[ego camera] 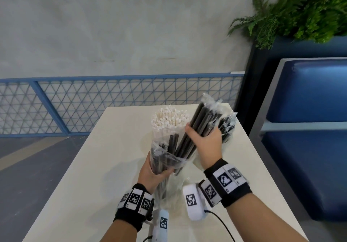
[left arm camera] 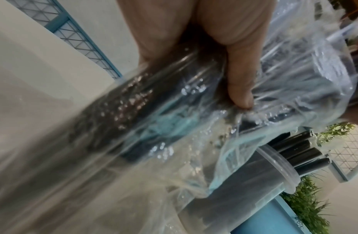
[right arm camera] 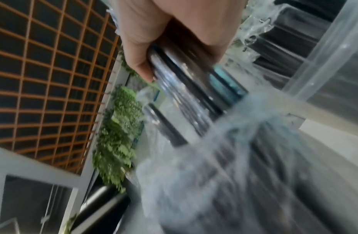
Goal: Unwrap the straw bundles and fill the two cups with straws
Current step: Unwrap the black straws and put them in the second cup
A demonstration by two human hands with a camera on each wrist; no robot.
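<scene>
My left hand (ego camera: 152, 172) grips the lower part of a clear plastic wrapper (ego camera: 165, 159) that holds black straws; its thumb (left arm camera: 240, 88) presses the film. My right hand (ego camera: 203, 138) holds a bunch of black straws (ego camera: 202, 121) partly drawn up out of that wrapper, tilted to the upper right. Behind them a cup of white paper-wrapped straws (ego camera: 170, 118) stands on the table (ego camera: 105, 166). A clear cup (ego camera: 226, 129) with black straws stands to the right, mostly hidden by my right hand; its rim (left arm camera: 282, 164) shows in the left wrist view.
Loose clear plastic film (ego camera: 172, 191) lies on the table between my wrists. A blue padded bench (ego camera: 308, 129) stands right of the table, a planter with ferns (ego camera: 300, 12) behind it. A blue mesh railing (ego camera: 93, 101) runs beyond the far edge.
</scene>
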